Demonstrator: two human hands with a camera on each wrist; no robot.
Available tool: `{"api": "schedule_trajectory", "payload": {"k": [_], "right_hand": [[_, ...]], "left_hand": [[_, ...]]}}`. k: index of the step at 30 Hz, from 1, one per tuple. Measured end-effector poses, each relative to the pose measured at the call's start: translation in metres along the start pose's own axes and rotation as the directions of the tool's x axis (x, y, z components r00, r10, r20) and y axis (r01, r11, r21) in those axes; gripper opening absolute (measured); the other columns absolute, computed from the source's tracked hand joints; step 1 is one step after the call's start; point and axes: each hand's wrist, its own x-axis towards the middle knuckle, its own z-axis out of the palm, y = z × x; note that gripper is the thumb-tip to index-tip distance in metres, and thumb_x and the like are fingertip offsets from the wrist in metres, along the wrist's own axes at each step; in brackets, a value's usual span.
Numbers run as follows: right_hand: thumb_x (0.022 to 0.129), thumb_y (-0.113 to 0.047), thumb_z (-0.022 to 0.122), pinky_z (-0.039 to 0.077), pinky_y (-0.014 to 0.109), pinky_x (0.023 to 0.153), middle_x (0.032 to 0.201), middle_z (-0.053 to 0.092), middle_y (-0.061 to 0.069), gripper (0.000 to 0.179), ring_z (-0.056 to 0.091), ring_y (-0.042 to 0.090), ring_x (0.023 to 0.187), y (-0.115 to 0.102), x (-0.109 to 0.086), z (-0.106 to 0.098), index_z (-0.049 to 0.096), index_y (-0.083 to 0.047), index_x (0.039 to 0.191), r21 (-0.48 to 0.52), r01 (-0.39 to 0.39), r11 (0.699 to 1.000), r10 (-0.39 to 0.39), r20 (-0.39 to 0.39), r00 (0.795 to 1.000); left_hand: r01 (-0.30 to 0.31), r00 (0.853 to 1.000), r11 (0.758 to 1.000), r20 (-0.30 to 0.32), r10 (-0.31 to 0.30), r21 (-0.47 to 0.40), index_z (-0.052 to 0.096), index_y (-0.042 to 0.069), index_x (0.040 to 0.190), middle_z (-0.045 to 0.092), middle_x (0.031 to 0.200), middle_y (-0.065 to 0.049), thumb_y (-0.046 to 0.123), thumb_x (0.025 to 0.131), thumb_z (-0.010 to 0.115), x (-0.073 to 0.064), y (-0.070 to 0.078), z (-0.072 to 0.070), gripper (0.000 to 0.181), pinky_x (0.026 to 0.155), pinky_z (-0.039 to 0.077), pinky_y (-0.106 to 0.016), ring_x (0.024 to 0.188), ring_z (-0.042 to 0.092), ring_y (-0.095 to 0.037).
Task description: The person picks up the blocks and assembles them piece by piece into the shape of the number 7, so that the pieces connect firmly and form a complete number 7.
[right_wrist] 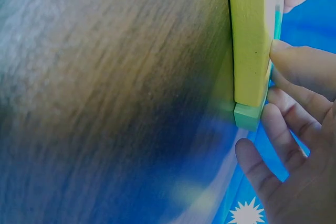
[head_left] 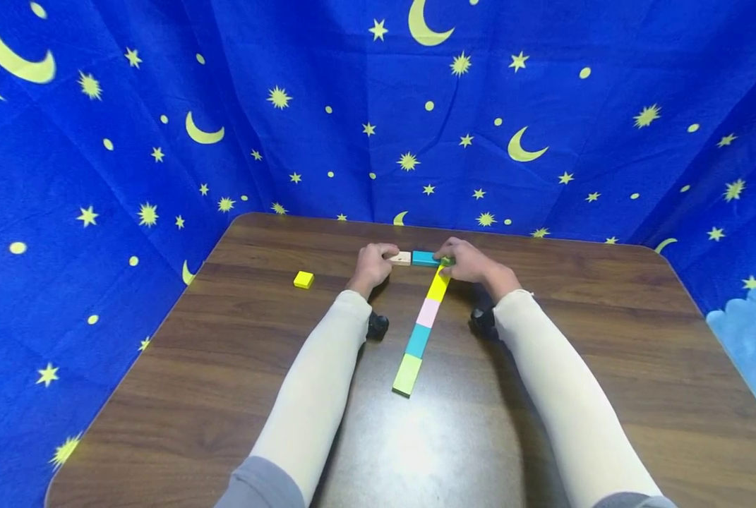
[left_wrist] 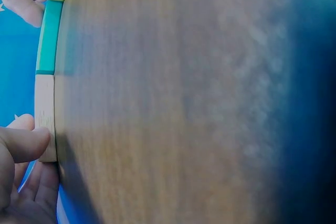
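Note:
A line of flat blocks lies on the table, bent at its far corner. My left hand point(head_left: 373, 267) pinches the pale wooden block point(left_wrist: 45, 98) at the line's far left end, thumb over it and fingers around its outer end. Beside that block sits a teal block point(head_left: 423, 258). My right hand point(head_left: 473, 262) is at the corner, thumb and fingertips about a green block point(right_wrist: 248, 116), which it partly hides in the head view. A yellow block point(right_wrist: 251, 40) meets the green one there. Toward me follow a pink block point(head_left: 428, 312), another teal block point(head_left: 418, 341) and a light green block point(head_left: 407, 374).
A lone yellow block point(head_left: 303, 280) lies left of my left hand. The brown wooden table point(head_left: 225, 395) ends just beyond the far row, before a blue curtain point(head_left: 327, 141) with moons and stars. Dark wrist devices point(head_left: 378, 326) sit under both forearms.

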Motion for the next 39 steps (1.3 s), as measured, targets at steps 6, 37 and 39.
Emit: {"api": "schedule_trajectory", "payload": {"k": [6,37,39], "right_hand": [[0.087,-0.006,0.067,0.042,0.053,0.109,0.128,0.056,0.019,0.041,0.051,0.037,0.121,-0.001,-0.001,0.0,0.065,0.0,0.128,-0.005,-0.003,1.0,0.003,0.0,1.0],[0.092,-0.008,0.064,0.04,0.054,0.111,0.132,0.053,0.017,0.04,0.048,0.036,0.126,0.0,-0.004,0.002,0.063,-0.003,0.131,0.015,-0.051,0.999,0.051,0.016,0.999],[0.093,-0.008,0.063,0.04,0.054,0.111,0.132,0.053,0.017,0.039,0.048,0.037,0.126,-0.001,-0.004,0.003,0.063,-0.003,0.132,0.023,-0.049,0.999,0.048,0.012,0.999]], "left_hand": [[0.002,1.0,1.0,-0.005,-0.002,-0.001,0.072,0.009,0.12,0.068,0.132,-0.003,-0.011,0.081,0.057,0.0,0.0,0.002,0.046,0.116,0.039,-0.029,0.133,0.056,-0.021],[-0.016,0.993,0.998,0.116,0.022,-0.055,0.056,0.005,0.14,0.043,0.158,-0.004,-0.003,0.091,0.05,-0.008,0.006,-0.001,0.05,0.124,0.026,-0.037,0.148,0.037,-0.026],[-0.039,0.993,0.999,0.111,0.043,-0.035,0.054,0.003,0.141,0.039,0.16,-0.007,0.003,0.094,0.052,-0.008,0.006,-0.009,0.047,0.124,0.026,-0.038,0.149,0.035,-0.028]]}}
